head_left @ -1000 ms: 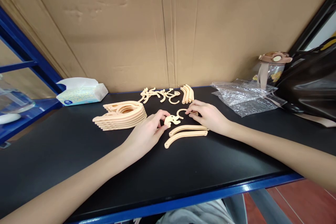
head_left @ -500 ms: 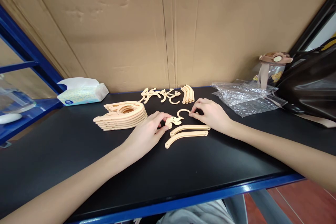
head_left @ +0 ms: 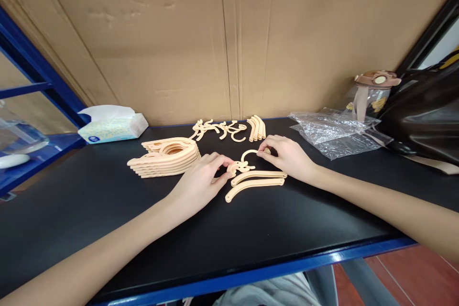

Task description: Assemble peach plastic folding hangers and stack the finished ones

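Observation:
Between finger and thumb, my left hand (head_left: 207,172) pinches a small peach plastic hanger centre piece (head_left: 239,167). A curved hanger hook (head_left: 247,154) rises from that piece, and my right hand (head_left: 283,155) pinches the hook's free end. Two curved hanger arms (head_left: 256,189) lie side by side on the black table just in front of the hands. Left of my left hand sits a stack of folded hangers (head_left: 163,158), partly hidden behind it.
Loose hooks and centre pieces (head_left: 215,129) and several hanger arms (head_left: 256,127) lie at the back, near the cardboard (head_left: 172,57). A tissue pack (head_left: 111,126) stands back left. Clear plastic bags (head_left: 333,131), a bottle (head_left: 375,91) and a dark bag (head_left: 426,110) are at right.
The hook has shifted slightly left and its lower end now overlaps the centre piece. My right hand moved a little left with it; my left hand has barely moved.

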A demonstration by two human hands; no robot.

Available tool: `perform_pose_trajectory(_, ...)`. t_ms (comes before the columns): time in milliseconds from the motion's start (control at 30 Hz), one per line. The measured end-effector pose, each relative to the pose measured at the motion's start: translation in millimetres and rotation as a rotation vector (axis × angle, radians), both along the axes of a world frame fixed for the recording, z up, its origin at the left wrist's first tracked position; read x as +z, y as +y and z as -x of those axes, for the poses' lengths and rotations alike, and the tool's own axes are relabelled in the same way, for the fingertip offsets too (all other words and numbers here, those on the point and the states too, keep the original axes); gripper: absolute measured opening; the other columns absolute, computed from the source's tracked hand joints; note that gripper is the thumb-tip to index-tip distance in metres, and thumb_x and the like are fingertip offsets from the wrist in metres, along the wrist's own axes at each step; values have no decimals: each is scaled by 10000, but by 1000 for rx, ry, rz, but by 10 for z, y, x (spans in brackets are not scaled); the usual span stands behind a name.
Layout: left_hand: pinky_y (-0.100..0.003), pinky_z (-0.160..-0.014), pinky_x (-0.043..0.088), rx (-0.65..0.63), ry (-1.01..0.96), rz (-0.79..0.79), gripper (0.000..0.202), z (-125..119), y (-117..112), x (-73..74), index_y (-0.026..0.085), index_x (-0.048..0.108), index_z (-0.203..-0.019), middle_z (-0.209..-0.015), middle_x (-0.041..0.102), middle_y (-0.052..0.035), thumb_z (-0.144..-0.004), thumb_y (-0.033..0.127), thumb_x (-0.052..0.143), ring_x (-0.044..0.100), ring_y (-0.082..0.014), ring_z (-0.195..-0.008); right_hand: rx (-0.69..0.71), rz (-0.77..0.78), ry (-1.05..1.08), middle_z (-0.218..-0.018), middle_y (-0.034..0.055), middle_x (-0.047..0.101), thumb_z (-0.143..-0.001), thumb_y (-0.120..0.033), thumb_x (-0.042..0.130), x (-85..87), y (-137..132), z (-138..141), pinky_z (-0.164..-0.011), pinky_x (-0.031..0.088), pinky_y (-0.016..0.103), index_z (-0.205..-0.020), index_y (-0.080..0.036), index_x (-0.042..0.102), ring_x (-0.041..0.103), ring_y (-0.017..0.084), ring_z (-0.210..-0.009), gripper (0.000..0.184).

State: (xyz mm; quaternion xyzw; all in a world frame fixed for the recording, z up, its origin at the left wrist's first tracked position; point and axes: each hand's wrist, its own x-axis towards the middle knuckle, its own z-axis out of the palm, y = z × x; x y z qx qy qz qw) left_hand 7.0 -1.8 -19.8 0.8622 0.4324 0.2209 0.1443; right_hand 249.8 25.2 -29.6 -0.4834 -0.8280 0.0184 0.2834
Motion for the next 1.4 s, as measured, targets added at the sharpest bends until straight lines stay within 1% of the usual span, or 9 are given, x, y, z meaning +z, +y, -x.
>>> perform_pose_trajectory(100,-332,-739,510,5,-5,-5,257,4,6,-13,239,595,-1024,-969,609,-26,-928,393,413,559,-193,-880,-4,4,13,-770,-2,628,-869,-292,565,-11,5,-5,-703,399,285,-798,-199,613,566,156,-757,126)
perform_pose_trajectory(200,-329,-731,511,8,-10,-9,265,1,5,-14,241,599,-1021,-964,610,-26,-928,400,410,564,-194,-878,-22,15,29,-759,-6,628,-870,-299,558,-15,8,-12,-660,393,269,-794,-200,610,564,144,-710,135)
perform_pose_trajectory(333,-332,-748,509,-1,12,-8,268,-2,3,0,240,595,-1029,-969,609,-24,-930,400,405,576,-189,-875,-46,37,102,-772,-13,630,-886,-295,521,-4,2,-10,-622,390,256,-823,-204,584,548,124,-632,127)
perform_pose_trajectory(500,-327,-766,496,-20,25,-23,244,2,11,11,231,592,-1021,-989,613,-24,-925,386,430,572,-182,-873,-16,14,152,-760,-16,617,-907,-270,475,-6,-16,1,-627,390,250,-862,-208,536,546,126,-638,98)
perform_pose_trajectory(667,-329,-761,492,-25,12,-27,260,-3,9,11,229,604,-1015,-983,618,-32,-926,392,422,571,-186,-870,67,2,122,-806,-10,605,-923,-253,438,-6,-39,13,-594,370,235,-861,-208,510,517,114,-626,105)
perform_pose_trajectory(867,-332,-756,500,-9,16,2,255,-7,2,19,232,600,-1025,-975,611,-31,-921,385,425,571,-194,-881,138,-17,84,-855,3,597,-938,-234,383,-21,-54,28,-641,394,245,-896,-215,490,516,123,-668,116)
perform_pose_trajectory(1133,-332,-766,508,-12,33,1,286,-12,-3,32,236,601,-1025,-968,607,-25,-934,412,394,575,-189,-881,95,-30,-12,-780,-25,580,-947,-242,366,-9,-99,42,-574,353,229,-914,-226,458,455,107,-564,99)
perform_pose_trajectory(1400,-325,-765,509,-10,32,2,260,-19,-14,41,243,604,-1011,-960,609,-11,-928,402,415,572,-185,-885,103,-57,-62,-651,-46,538,-954,-276,363,1,-127,40,-520,316,214,-923,-221,472,431,97,-494,126)
